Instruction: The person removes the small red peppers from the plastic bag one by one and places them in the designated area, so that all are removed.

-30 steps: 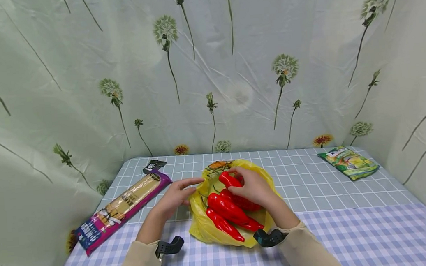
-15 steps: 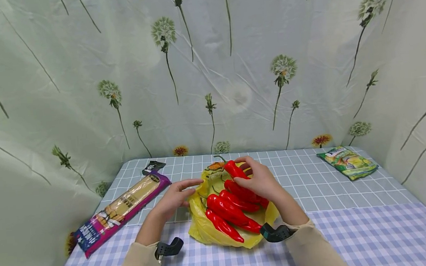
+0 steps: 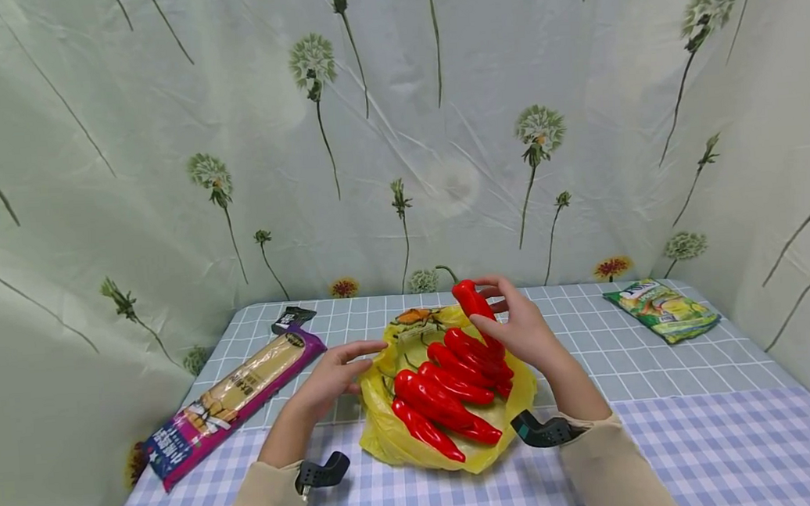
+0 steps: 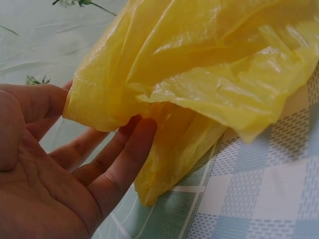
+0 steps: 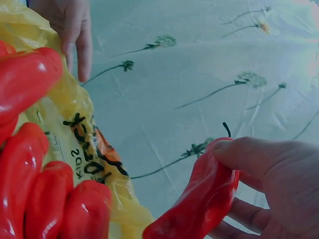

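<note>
A yellow plastic bag (image 3: 382, 431) lies with its mouth wide, and several glossy red peppers (image 3: 433, 401) rest in it, some with thin green stems. Above the bag's far right side, my right hand (image 3: 523, 331) pinches one red pepper (image 3: 473, 299) between thumb and fingers, its stem pointing up. The right wrist view shows that held pepper (image 5: 199, 194) apart from the others. At the left rim, my left hand (image 3: 336, 375) holds the bag; in the left wrist view a fold of the bag (image 4: 99, 99) covers the tip of one digit, with other fingers (image 4: 122, 164) against the outside.
A long purple noodle packet (image 3: 235, 402) lies left of the bag, with a small black packet (image 3: 293, 317) behind it. At the far right is a green and yellow snack bag (image 3: 663, 311). The table carries a grey grid cloth (image 3: 574, 351) and a checked cloth (image 3: 708, 451). Patterned curtain (image 3: 466, 123) stands behind.
My right hand has lifted the red pepper out from among the others, up and to the right, uncovering more peppers. My left hand has stayed at the bag's rim.
</note>
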Demonstrator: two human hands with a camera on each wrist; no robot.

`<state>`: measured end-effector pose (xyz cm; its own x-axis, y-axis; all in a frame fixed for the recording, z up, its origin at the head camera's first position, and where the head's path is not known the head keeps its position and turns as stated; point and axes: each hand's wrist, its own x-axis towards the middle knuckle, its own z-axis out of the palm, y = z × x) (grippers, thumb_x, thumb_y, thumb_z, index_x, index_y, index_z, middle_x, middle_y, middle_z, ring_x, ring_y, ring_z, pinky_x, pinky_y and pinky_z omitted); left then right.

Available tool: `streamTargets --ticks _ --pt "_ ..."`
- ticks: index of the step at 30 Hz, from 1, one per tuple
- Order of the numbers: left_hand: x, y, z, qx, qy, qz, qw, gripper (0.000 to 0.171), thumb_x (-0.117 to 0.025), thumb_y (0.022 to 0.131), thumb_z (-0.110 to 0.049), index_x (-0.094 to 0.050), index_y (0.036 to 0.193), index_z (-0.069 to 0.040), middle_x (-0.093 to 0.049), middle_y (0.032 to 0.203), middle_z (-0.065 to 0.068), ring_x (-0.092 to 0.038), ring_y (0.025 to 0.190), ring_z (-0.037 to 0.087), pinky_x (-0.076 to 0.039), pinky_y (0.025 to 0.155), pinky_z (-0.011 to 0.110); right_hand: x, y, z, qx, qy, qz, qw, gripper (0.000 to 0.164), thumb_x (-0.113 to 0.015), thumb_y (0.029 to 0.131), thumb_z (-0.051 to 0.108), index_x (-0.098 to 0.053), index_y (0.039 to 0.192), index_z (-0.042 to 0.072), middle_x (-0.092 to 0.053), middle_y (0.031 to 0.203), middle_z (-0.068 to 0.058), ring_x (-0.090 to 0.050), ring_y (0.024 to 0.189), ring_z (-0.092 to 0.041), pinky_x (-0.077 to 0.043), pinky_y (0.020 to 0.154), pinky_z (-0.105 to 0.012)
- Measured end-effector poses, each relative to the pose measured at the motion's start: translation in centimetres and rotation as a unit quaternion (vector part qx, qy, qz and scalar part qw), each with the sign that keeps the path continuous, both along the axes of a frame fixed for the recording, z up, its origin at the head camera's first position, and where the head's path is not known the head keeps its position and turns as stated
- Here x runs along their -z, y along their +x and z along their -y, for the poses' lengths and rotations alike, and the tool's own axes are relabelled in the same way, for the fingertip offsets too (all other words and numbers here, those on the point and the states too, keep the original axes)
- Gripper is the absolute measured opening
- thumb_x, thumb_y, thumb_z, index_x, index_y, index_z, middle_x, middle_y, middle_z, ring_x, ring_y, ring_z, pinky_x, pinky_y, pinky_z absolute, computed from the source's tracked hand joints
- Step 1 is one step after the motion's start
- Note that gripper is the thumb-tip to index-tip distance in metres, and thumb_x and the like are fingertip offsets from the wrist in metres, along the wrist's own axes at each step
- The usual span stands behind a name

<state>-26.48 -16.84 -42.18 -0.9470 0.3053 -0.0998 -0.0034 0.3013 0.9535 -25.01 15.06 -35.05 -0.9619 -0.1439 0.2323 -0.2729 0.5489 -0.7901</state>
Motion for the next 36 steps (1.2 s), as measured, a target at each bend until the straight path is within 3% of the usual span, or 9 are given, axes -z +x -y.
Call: streamTargets --ticks 12,19,23,36 --pt "0.0 0.0 -0.1 -0.009 -0.006 0.001 0.9999 0.034 -0.056 0.1 -0.017 -0.065 0.133 -0.019 -0.055 0.148 0.009 -0.056 0.119 0.024 -0.059 0.076 0.031 -0.8 -0.1 -2.6 0.022 -0.038 0.013 0.999 0.05 -0.065 0.096 0.016 -0.041 0.14 0.019 -0.047 0.146 -0.018 -0.049 0.125 -0.041 -0.059 0.085 -0.052" --pt "0.1 0.0 0.0 0.001 -0.007 -0.004 1.0 0.035 -0.055 0.101 -0.018 -0.063 0.135 -0.017 -0.054 0.149 0.01 -0.056 0.122 0.025 -0.06 0.078 0.033 -0.6 -0.4 -3.9 0.048 -0.016 -0.015 0.999 0.036 -0.059 0.099 0.011 -0.05 0.133 0.017 -0.039 0.149 -0.02 -0.048 0.125 -0.045 -0.06 0.081 -0.052" --pt "0.2 -0.1 0.0 0.001 -0.007 -0.003 1.0 0.035 -0.055 0.101 -0.019 -0.063 0.135 -0.018 -0.054 0.148 0.01 -0.056 0.121 0.025 -0.06 0.078 0.033 -0.2 -0.8 -4.5 0.066 -0.012 -0.007 0.998 0.031 -0.058 0.099 0.012 -0.054 0.13 0.016 -0.038 0.151 -0.02 -0.046 0.126 -0.045 -0.06 0.082 -0.052" --pt "0.3 -0.1 0.0 0.005 -0.003 -0.003 1.0 0.036 -0.055 0.101 -0.019 -0.061 0.137 -0.017 -0.054 0.148 0.011 -0.059 0.116 0.022 -0.06 0.077 0.032 1.6 -2.0 -6.7 0.129 -0.004 0.042 0.991 0.041 -0.06 0.099 0.018 -0.051 0.139 0.017 -0.036 0.155 -0.02 -0.042 0.131 -0.047 -0.057 0.089 -0.054"
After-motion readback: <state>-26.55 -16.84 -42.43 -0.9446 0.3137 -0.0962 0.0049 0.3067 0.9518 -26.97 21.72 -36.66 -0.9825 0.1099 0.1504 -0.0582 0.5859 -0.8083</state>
